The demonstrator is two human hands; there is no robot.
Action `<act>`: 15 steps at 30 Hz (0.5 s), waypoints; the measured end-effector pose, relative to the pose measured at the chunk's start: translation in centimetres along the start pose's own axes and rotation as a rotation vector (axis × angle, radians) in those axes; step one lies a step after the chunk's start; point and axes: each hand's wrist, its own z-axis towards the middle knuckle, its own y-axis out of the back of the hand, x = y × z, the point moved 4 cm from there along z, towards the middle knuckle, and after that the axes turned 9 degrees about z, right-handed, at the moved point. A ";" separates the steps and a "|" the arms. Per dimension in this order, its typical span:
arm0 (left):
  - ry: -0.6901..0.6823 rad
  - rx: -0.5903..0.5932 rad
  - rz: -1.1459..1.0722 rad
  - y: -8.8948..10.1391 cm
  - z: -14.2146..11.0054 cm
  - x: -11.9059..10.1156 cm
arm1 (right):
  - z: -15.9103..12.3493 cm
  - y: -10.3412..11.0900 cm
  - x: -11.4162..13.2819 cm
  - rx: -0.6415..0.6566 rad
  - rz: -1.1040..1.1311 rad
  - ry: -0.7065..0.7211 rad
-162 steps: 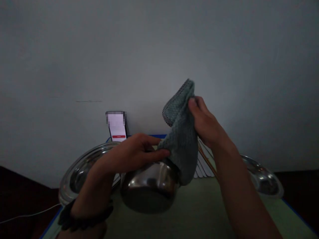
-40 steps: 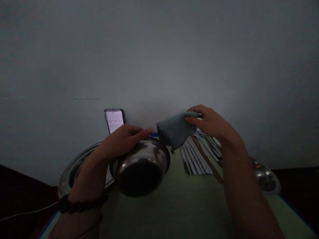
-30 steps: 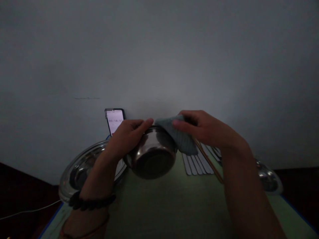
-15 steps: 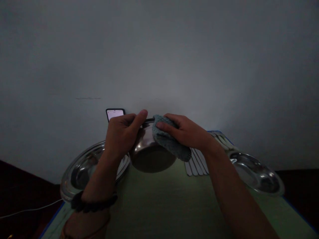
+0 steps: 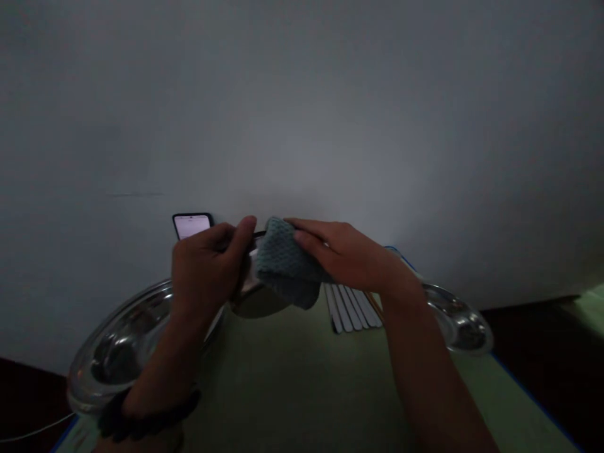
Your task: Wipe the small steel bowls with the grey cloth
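My left hand (image 5: pixel 207 267) grips the rim of a shiny metal bowl (image 5: pixel 252 301), thumb on top, and holds it tilted above the table. A folded grey-green cloth (image 5: pixel 287 261) lies over the bowl's right side and hides much of it. My right hand (image 5: pixel 337 251) is closed on this cloth and presses it against the bowl's outside near the rim. The fingers of both hands are partly hidden.
A large metal basin (image 5: pixel 117 352) stands at the left, partly behind my forearm. A phone (image 5: pixel 192 224) leans by the wall. Flat-handled cutlery (image 5: pixel 352 308) lies in a row, and an oval metal dish (image 5: pixel 462 321) sits at the right of the green table (image 5: pixel 292 384).
The cloth now covers more of the bowl, spread further left and flatter. My view has turned to the right, so most things appear shifted left.
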 end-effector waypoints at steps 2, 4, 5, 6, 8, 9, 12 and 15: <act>0.077 0.013 -0.050 -0.3 0.0 -0.4 | -0.1 1.0 -0.3 -0.015 0.015 0.047; 0.128 0.011 -0.172 -1.2 0.4 -1.3 | -0.3 2.3 -0.9 -0.050 0.036 0.045; 0.135 0.023 -0.226 -1.8 0.7 -2.0 | -0.5 3.0 -1.4 -0.082 0.040 0.024; 0.131 0.036 -0.267 -2.6 1.1 -2.8 | -0.7 3.7 -1.9 -0.122 0.039 -0.007; 0.107 0.074 -0.297 -4.4 1.9 -4.7 | -1.2 5.2 -3.1 -0.206 0.031 -0.079; 0.097 0.093 -0.304 -5.3 2.2 -5.6 | -1.4 5.9 -3.8 -0.242 0.031 -0.115; 0.090 0.174 -0.359 -8.3 3.1 -7.5 | -2.2 7.5 -5.6 -0.322 0.047 -0.206; 0.056 0.323 -0.421 -10.9 3.7 -7.9 | -2.5 8.2 -6.8 -0.355 0.030 -0.296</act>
